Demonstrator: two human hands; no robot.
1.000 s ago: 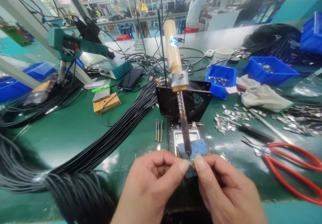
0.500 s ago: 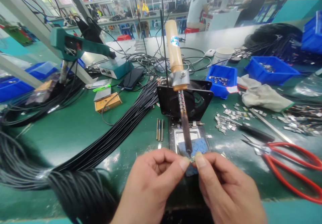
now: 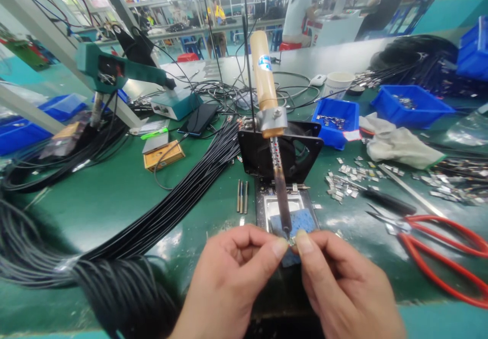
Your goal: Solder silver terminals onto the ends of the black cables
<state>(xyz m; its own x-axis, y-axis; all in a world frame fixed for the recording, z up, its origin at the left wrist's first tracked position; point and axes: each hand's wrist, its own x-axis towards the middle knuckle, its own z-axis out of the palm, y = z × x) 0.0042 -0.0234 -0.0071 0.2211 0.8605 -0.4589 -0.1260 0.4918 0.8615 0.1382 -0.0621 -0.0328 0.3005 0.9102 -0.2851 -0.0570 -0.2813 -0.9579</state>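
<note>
My left hand (image 3: 236, 273) and my right hand (image 3: 343, 283) meet at the front of the bench, each closed in a thumb-and-finger pinch. Between the fingertips shows a small metal connector (image 3: 292, 241), mostly covered by my right thumb. Whatever my left fingertips pinch is too small to make out. Right above the fingertips is the tip of a soldering iron (image 3: 280, 186), clamped upright with its wooden handle at the top. A blue sponge (image 3: 299, 222) lies on the stand's metal base behind my fingers.
Red-handled scissors (image 3: 427, 227) lie to the right, near loose metal connectors (image 3: 343, 186). A black fan frame (image 3: 305, 148) stands behind the iron. Bundled black cables (image 3: 179, 196) stretch across the left. Blue bins (image 3: 409, 110), a glove (image 3: 396, 143) and a paper cup (image 3: 338, 82) sit farther back.
</note>
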